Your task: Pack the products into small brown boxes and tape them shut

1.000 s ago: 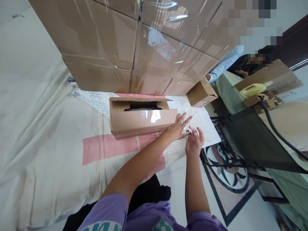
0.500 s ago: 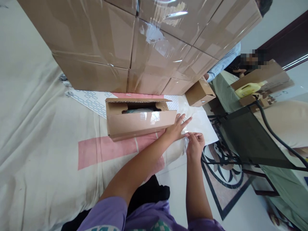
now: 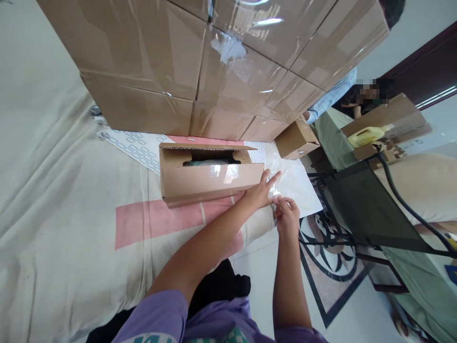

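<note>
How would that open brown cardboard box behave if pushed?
The open brown cardboard box should feel stiff, its edges looking straight. Its long, boxy shape makes rolling unlikely. The thin flap at its back might bend.

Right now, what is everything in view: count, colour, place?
Open box: one, brown, centre
Box stack: one, brown, top
Smaller box: one, brown, beside stack
Shiny strip: one, whitish, between hands
Sheet: one, white, beyond hands
Cloth: one, cream and pink, beneath boxes
Bottle: one, yellow, right
Chair: one, dark, right
Other people: at least two, black and blue clothing, upper right
Sleeves: two, purple, bottom
Left hand: one, bare, by open box
Right hand: one, bare, beside left
</note>
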A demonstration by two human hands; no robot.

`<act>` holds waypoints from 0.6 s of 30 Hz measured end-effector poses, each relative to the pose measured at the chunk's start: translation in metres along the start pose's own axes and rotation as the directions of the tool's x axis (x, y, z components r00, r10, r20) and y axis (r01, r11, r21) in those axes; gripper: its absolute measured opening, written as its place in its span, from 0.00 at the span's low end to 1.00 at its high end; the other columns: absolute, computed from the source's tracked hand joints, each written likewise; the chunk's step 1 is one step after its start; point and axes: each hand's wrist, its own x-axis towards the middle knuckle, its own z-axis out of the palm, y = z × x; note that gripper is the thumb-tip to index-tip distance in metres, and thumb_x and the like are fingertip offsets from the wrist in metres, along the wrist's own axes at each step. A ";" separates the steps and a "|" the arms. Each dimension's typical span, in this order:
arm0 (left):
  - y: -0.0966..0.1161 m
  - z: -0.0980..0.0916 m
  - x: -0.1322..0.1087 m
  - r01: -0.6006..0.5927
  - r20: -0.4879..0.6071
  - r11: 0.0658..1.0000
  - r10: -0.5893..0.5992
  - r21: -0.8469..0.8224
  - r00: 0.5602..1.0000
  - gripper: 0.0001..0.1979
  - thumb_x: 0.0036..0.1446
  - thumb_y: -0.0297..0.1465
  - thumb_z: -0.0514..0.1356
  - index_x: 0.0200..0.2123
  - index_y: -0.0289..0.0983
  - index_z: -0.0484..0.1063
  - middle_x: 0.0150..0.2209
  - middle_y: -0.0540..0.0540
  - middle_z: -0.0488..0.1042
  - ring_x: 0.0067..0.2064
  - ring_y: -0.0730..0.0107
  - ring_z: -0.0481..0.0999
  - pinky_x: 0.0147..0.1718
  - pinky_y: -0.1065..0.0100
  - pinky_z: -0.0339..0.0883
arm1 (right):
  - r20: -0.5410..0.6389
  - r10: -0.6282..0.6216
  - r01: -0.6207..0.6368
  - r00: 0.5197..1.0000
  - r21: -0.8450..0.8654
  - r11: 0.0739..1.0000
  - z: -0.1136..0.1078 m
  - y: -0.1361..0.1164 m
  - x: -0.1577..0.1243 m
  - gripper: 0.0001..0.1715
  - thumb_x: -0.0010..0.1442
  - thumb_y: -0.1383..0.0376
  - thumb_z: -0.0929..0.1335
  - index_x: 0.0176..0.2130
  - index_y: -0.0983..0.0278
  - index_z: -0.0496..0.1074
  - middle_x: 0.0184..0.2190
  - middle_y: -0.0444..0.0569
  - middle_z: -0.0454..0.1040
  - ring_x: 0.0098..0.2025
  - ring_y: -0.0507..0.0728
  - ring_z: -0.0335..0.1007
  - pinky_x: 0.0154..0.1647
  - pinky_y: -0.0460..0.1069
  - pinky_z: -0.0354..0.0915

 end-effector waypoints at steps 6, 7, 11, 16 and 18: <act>0.001 -0.001 0.000 0.008 0.010 1.000 -0.008 -0.024 1.000 0.47 0.58 0.43 0.67 0.75 0.47 0.47 0.74 0.39 0.51 0.72 0.46 0.55 0.64 0.54 0.63 | 0.149 0.178 -0.161 0.973 -0.117 0.980 -0.010 -0.011 0.015 0.25 0.42 0.53 0.82 0.24 0.67 0.73 0.16 0.40 0.64 0.16 0.43 0.46 0.13 0.42 0.39; 0.001 -0.002 0.000 0.004 0.002 0.999 -0.004 -0.033 1.000 0.47 0.59 0.43 0.66 0.75 0.46 0.47 0.73 0.39 0.52 0.73 0.46 0.54 0.64 0.54 0.63 | 0.181 0.205 -0.185 0.962 -0.122 0.975 -0.011 -0.012 0.017 0.25 0.42 0.53 0.82 0.24 0.67 0.73 0.17 0.41 0.65 0.17 0.43 0.47 0.13 0.42 0.38; 0.000 -0.002 -0.001 0.003 0.010 0.997 -0.002 -0.071 1.000 0.45 0.61 0.43 0.64 0.75 0.45 0.47 0.74 0.38 0.51 0.71 0.46 0.57 0.62 0.55 0.64 | 0.300 0.263 -0.234 0.917 -0.128 0.964 -0.014 -0.015 0.026 0.23 0.43 0.53 0.81 0.26 0.66 0.75 0.20 0.42 0.67 0.17 0.43 0.46 0.14 0.42 0.38; -0.002 -0.002 0.000 0.010 0.033 0.995 -0.007 -0.100 0.999 0.46 0.60 0.43 0.65 0.75 0.46 0.45 0.75 0.38 0.49 0.68 0.47 0.62 0.60 0.56 0.66 | 0.377 0.140 -0.134 0.916 -0.042 0.990 -0.017 -0.005 0.028 0.20 0.43 0.54 0.81 0.27 0.64 0.77 0.20 0.40 0.65 0.19 0.44 0.46 0.17 0.42 0.42; -0.002 -0.002 0.000 0.012 0.037 0.995 -0.009 -0.100 0.999 0.48 0.59 0.44 0.66 0.75 0.46 0.45 0.75 0.38 0.49 0.68 0.46 0.61 0.60 0.56 0.66 | 0.397 0.073 -0.081 0.915 0.004 0.997 -0.020 0.001 0.027 0.20 0.44 0.53 0.81 0.30 0.63 0.78 0.22 0.42 0.67 0.20 0.44 0.47 0.18 0.43 0.44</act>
